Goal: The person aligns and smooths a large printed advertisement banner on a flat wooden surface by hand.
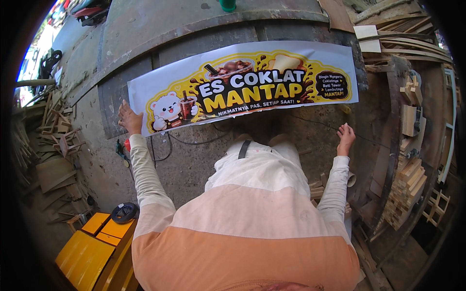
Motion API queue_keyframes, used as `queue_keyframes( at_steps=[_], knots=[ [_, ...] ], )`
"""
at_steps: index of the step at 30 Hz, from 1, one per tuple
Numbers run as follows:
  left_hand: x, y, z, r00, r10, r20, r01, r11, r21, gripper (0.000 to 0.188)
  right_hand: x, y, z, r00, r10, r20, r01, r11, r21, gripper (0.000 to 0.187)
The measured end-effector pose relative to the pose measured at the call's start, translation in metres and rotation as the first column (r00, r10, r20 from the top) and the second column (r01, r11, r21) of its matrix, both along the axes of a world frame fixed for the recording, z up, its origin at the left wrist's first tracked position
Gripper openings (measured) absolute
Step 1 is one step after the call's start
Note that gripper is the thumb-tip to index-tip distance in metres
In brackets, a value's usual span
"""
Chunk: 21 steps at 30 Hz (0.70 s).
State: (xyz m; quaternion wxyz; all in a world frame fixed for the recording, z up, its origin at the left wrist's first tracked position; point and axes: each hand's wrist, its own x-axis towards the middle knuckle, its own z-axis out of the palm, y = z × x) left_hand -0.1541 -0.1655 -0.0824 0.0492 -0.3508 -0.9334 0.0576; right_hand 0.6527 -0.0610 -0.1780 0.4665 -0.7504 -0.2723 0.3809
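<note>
White-edged banner (245,90) lies at twelve o'clock, apparently being aligned; left hand (130,119), fingers spread, touches its nine-o'clock end; right hand (345,137), at three, half-curled, looks empty. Next likely calls for steadying the free end.

Highlights are blown out at ten o'clock; the grey concrete floor (189,177) is dimly shaded; edges are bowed and blackened.
</note>
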Motion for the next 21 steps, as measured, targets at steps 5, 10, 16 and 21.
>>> queue_keyframes(
  at_steps=[5, 10, 16, 21],
  knots=[
    [0.042, 0.030, -0.043, 0.928, -0.358, -0.100, 0.366, 0.831, 0.418, 0.073, 0.017, 0.019, 0.003, 1.000, -0.021, 0.005, 0.021, 1.000, 0.014, 0.031],
    [0.192, 0.089, -0.041, 0.762, -0.645, 0.060, 0.522, 0.666, 0.532, 0.056, 0.049, 0.059, 0.005, 0.999, -0.032, 0.038, 0.030, 0.999, 0.041, 0.030],
    [0.300, 0.124, -0.039, 0.600, -0.790, 0.127, 0.656, 0.577, 0.487, 0.054, 0.074, 0.126, -0.003, 0.986, 0.079, 0.150, -0.082, 0.997, 0.012, 0.026],
    [0.359, 0.125, -0.025, 0.607, -0.788, 0.104, 0.757, 0.613, 0.227, 0.054, 0.096, 0.161, -0.021, 0.956, 0.176, 0.233, -0.185, 0.983, 0.017, 0.023]
  ],
)
